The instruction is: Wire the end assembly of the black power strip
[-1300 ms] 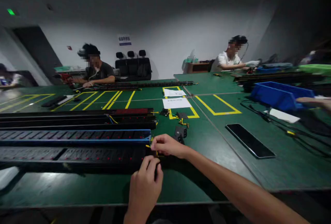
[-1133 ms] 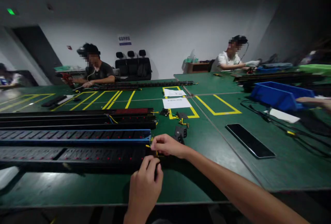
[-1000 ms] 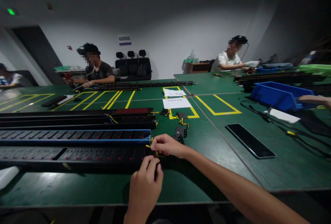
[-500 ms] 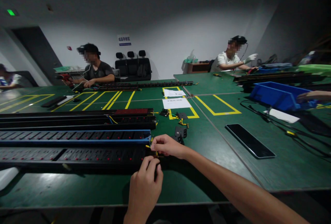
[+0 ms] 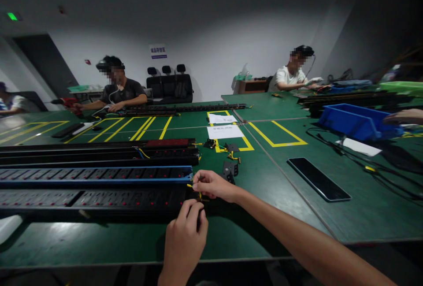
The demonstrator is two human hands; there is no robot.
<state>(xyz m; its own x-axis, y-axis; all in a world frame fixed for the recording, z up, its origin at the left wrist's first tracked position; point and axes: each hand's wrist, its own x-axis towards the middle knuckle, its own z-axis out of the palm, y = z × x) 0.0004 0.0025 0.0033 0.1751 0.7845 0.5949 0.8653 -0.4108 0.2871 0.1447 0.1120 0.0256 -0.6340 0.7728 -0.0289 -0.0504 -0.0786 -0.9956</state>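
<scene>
A long black power strip (image 5: 125,198) with a row of sockets and red dots lies in front of me. At its right end, my right hand (image 5: 213,186) pinches a short yellow wire (image 5: 200,195). My left hand (image 5: 187,235) is just below, its fingers curled at the strip's near corner; what they grip is hidden behind them. Directly behind lies a blue-edged power strip (image 5: 99,182), its end close to my right fingertips. A black end bracket (image 5: 229,169) rests on the table past my right hand.
More black strips (image 5: 99,156) lie farther back. On the right are a phone (image 5: 319,179), black cables (image 5: 373,176) and a blue bin (image 5: 357,120) with another person's hand (image 5: 405,117) at it. Two co-workers sit across the green table, one holding a red power drill (image 5: 73,104).
My hands stay almost in place at the strip's end. Across the table, the co-worker on the left has shifted the drill leftward, and the one on the right has lowered a gloved hand.
</scene>
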